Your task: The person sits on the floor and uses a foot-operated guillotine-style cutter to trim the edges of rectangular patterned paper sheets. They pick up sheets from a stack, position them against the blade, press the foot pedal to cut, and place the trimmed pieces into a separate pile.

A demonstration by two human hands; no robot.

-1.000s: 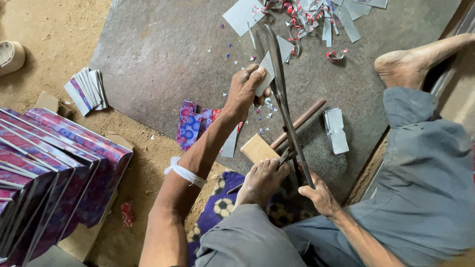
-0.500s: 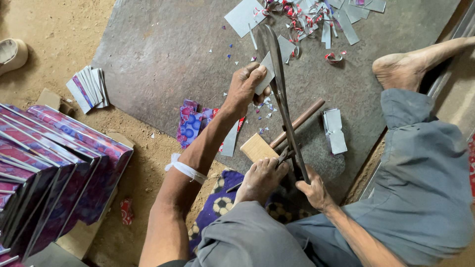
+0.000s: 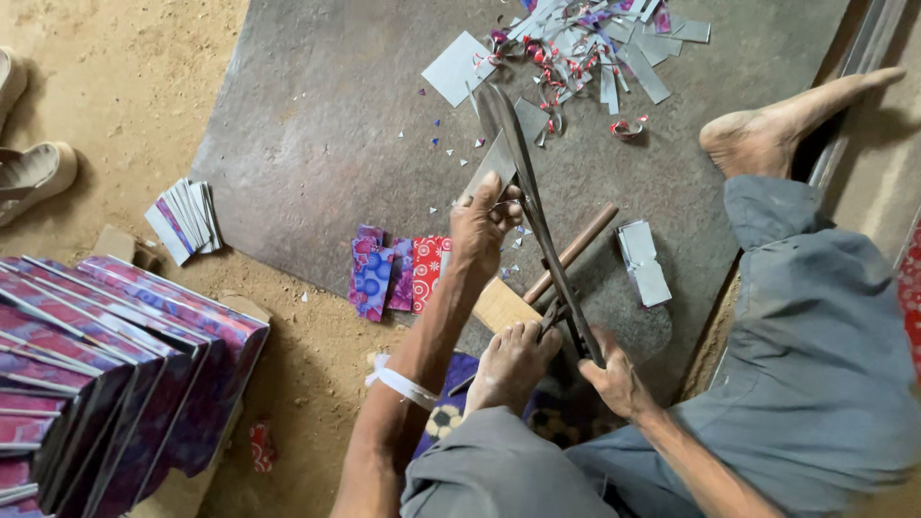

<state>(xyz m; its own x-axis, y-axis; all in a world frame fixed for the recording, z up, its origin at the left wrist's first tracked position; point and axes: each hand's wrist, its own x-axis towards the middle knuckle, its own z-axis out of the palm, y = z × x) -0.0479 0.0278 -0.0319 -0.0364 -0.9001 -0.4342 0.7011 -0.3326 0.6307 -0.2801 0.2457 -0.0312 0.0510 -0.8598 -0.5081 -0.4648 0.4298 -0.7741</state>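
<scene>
**Down on the mat, long shears bite into a metal strip**

Left hand (image 3: 484,219) pinches a grey sheet-metal piece (image 3: 494,163), fingers closed on its lower end, feeding it against the blades of the long shears (image 3: 532,206). Right hand (image 3: 614,376) is wrapped tight around the shears' upper handle. A bare foot (image 3: 513,363) rests on the wooden block (image 3: 501,305) beneath. Cut scraps (image 3: 585,38) lie beyond on the grey mat (image 3: 317,144).
</scene>
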